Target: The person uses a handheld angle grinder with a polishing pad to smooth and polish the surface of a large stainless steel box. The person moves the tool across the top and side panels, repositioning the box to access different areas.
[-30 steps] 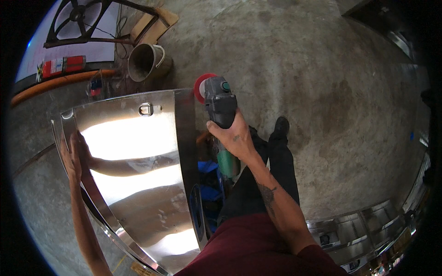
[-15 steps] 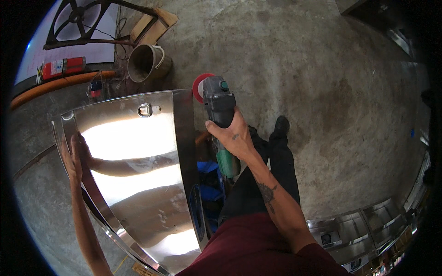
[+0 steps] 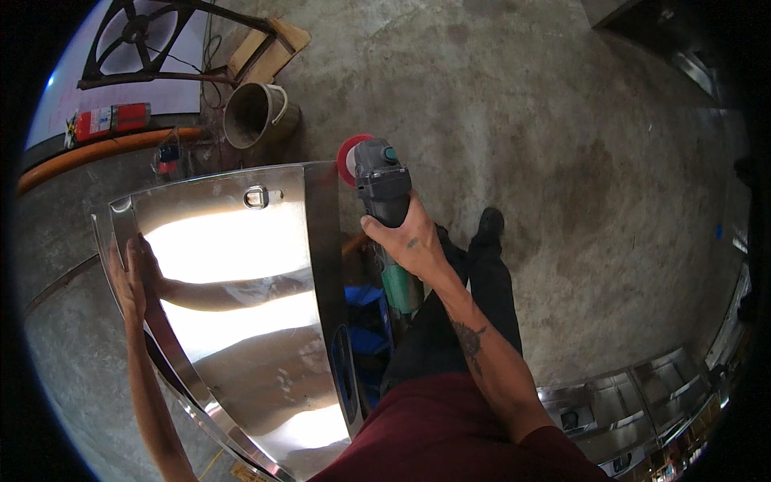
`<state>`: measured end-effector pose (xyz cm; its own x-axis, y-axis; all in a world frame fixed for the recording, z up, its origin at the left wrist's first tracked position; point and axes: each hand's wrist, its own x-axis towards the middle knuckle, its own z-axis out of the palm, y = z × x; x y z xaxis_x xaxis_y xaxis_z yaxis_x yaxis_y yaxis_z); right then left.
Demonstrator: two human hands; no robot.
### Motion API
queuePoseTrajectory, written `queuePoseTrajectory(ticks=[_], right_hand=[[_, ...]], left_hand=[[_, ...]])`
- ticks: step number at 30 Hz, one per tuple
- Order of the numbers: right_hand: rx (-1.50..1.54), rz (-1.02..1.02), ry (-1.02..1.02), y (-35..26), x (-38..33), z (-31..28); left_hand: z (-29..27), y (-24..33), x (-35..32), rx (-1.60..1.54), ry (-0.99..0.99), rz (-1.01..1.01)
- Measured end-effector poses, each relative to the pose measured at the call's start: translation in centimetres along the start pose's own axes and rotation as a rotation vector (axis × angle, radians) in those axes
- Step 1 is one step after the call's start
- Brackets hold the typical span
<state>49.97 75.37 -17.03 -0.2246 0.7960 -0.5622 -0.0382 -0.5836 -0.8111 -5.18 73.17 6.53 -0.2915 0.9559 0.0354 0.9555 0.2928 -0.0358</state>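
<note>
My right hand [image 3: 413, 243] is closed around the body of an angle grinder [image 3: 382, 183], black toward the head with a green rear part. Its red-rimmed disc [image 3: 345, 161] is at the far right corner of a shiny metal panel [image 3: 265, 357]; whether the two touch I cannot tell. The panel looks like a door, with a small ring-shaped latch [image 3: 255, 198] near its far edge. Along the panel's left edge lies my left hand [image 3: 128, 277], fingers stretched out against the metal. A reflection of that hand and arm shows in the polished surface.
Beyond the panel stand a grey bucket [image 3: 246, 116], a fire extinguisher [image 3: 120, 118], an orange pipe [image 3: 104, 151] and a large fan [image 3: 135, 30]. Blue items [image 3: 365, 337] sit beside the panel, near my legs. More metal panels [image 3: 610, 406] lie at the lower right on the concrete floor.
The whole view has shifted slightly, so things sit a little lower in the picture. Both hands keep their places on the grinder and the panel edge.
</note>
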Motion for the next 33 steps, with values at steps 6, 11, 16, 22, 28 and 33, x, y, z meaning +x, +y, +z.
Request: queuePoseTrajectory(ticks=[6, 11, 16, 22, 28, 33], right_hand=[[-0.036, -0.109, 0.014, -0.5, -0.2, 0.3], [-0.051, -0.186, -0.030, -3.0, -2.1, 0.5], [-0.020, -0.235, -0.048, -3.9, -3.2, 1.0], [0.019, -0.166, -0.045, -3.5, -2.6, 0.6], [-0.042, -0.081, -0.012, -0.5, 0.1, -0.2], [-0.039, -0.039, -0.024, -1.4, 0.0, -0.2]], left_hand=[[-0.1, -0.5, -0.1, -0.014, -0.006, -0.050], [-0.1, 0.3, -0.1, -0.031, 0.007, -0.022], [-0.3, 1.0, -0.2, 0.023, 0.004, -0.043], [-0.2, 0.6, -0.5, -0.005, 0.001, -0.047], [0.1, 0.3, 0.1, -0.049, 0.000, 0.045], [0.3, -1.2, -0.1, -0.003, 0.016, 0.011]])
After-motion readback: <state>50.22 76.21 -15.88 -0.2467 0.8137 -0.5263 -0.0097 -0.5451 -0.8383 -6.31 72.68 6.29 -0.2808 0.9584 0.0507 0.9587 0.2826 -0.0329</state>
